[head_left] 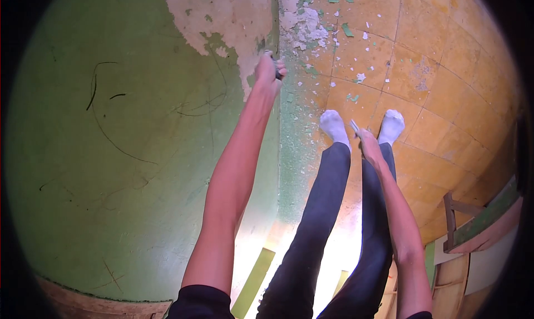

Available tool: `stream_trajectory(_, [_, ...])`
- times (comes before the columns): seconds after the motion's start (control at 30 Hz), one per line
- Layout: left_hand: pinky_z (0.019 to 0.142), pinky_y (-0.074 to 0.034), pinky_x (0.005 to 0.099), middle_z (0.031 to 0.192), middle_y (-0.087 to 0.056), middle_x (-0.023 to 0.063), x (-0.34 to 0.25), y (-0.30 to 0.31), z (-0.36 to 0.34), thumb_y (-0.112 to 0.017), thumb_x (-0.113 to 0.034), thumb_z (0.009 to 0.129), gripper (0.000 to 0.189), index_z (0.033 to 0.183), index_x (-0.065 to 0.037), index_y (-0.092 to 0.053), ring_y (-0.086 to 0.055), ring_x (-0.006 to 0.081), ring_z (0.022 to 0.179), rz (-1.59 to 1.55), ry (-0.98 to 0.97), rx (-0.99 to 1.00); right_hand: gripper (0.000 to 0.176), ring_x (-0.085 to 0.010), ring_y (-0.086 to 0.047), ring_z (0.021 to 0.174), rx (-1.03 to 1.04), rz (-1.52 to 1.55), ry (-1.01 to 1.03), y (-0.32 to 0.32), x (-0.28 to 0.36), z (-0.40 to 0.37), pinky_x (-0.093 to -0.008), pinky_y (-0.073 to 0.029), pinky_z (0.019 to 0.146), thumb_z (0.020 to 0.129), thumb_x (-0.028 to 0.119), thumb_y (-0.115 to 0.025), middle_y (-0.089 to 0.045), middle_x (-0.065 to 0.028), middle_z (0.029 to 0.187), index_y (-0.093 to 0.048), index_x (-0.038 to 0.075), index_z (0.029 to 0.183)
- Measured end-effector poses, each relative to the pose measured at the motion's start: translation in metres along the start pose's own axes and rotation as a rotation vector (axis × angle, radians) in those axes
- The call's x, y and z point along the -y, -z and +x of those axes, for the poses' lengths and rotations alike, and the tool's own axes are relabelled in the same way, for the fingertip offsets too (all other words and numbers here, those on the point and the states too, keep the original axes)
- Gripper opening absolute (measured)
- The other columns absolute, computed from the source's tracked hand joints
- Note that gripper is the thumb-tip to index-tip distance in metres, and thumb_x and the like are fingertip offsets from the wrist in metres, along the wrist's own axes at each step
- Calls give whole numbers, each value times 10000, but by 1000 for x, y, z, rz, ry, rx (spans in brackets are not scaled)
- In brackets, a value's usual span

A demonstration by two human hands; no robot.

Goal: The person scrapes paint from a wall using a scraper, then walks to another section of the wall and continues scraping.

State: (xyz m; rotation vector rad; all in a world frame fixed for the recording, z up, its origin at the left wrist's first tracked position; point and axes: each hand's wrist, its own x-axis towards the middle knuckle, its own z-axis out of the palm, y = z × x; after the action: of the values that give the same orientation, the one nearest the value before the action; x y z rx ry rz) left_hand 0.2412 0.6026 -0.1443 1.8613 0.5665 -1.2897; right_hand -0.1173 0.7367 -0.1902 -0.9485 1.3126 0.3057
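My left hand (267, 71) is closed around the dark handle of a small scraper-like tool (277, 72), up against the green wall (139, 141). Most of that tool is hidden by the fingers. Around it, a pale bare patch (222, 13) with ragged edges shows where the green paint is gone. Low between my feet, my right hand (368, 145) grips a thin, light grey object (354, 126); its kind is too small to tell. It points up and away from the hand.
White and green paint flakes (303, 27) lie along the wall's foot and over the orange tiled floor (417, 57). My socked feet (334, 124) stand on the tiles. A wooden piece of furniture (450, 221) is at the lower right. Bright light glares at the bottom.
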Motion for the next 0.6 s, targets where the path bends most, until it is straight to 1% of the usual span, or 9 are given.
stream_trajectory(0.07, [374, -325, 233, 621, -435, -13, 10, -12, -7, -480, -318, 1011, 242, 936, -89, -454, -380, 78, 442, 133, 20, 61, 338, -337, -647, 880, -106, 148, 42, -2, 44, 4, -426, -485, 783, 972, 290, -471, -637, -222, 881, -628, -7, 1008])
stream_trajectory(0.13, [376, -347, 252, 610, -446, -12, 31, -9, -57, -486, -390, 1010, 324, 929, -77, -479, -379, 83, 427, 343, 0, 144, 336, -264, -651, 842, -220, 323, 21, -2, 120, 0, -395, -490, 767, 974, 287, -495, -613, -185, 831, -656, 8, 1068])
stream_trajectory(0.2, [397, -353, 276, 622, -468, -11, 46, 0, -90, -514, -437, 987, 373, 868, -85, -496, -426, 98, 454, 378, 8, 141, 360, -216, -632, 798, -323, 526, 96, -18, 185, -9, -382, -488, 750, 971, 277, -532, -571, -145, 768, -655, 46, 1217])
stream_trajectory(0.23, [407, -356, 288, 628, -479, -10, 47, 1, -98, -528, -461, 976, 398, 837, -88, -504, -449, 105, 468, 397, 13, 140, 377, -235, -627, 797, -251, 581, 109, -19, 222, -27, -386, -487, 748, 966, 258, -542, -574, -144, 784, -629, 54, 1271])
stream_trajectory(0.27, [422, -353, 284, 636, -486, -15, 42, 1, -99, -538, -490, 965, 419, 838, -91, -517, -456, 100, 484, 451, -87, 157, 407, -255, -622, 796, -182, 636, 122, -23, 249, -40, -389, -486, 746, 961, 239, -552, -576, -142, 800, -603, 62, 1324])
stream_trajectory(0.33, [451, -346, 275, 653, -500, -25, 28, 4, -103, -560, -547, 944, 463, 840, -97, -542, -470, 91, 516, 559, -284, 189, 406, -274, -618, 820, -360, 438, 320, -62, 254, -32, -384, -489, 747, 959, 236, -543, -585, -146, 877, -609, 18, 1296])
stream_trajectory(0.43, [503, -339, 246, 714, -522, -45, 6, 26, -96, -554, -532, 943, 427, 857, -115, -588, -483, 59, 594, 635, -160, 187, 402, -284, -619, 863, -275, 438, 424, -84, 269, -40, -371, -482, 778, 958, 231, -533, -581, -147, 932, -613, -8, 1271])
stream_trajectory(0.5, [520, -344, 236, 755, -537, -56, -3, 41, -94, -519, -508, 962, 398, 889, -127, -606, -484, 39, 625, 641, -48, 216, 370, -253, -608, 852, -129, 631, 419, -92, 269, -41, -352, -469, 790, 958, 240, -534, -590, -126, 926, -640, -20, 1199])
stream_trajectory(0.6, [526, -350, 251, 751, -532, -51, -16, 53, -98, -491, -494, 982, 400, 914, -115, -602, -479, 48, 632, 640, -141, 164, 341, -198, -585, 841, -74, 887, 269, -91, 277, -32, -328, -457, 786, 957, 260, -543, -600, -92, 893, -666, -20, 1108])
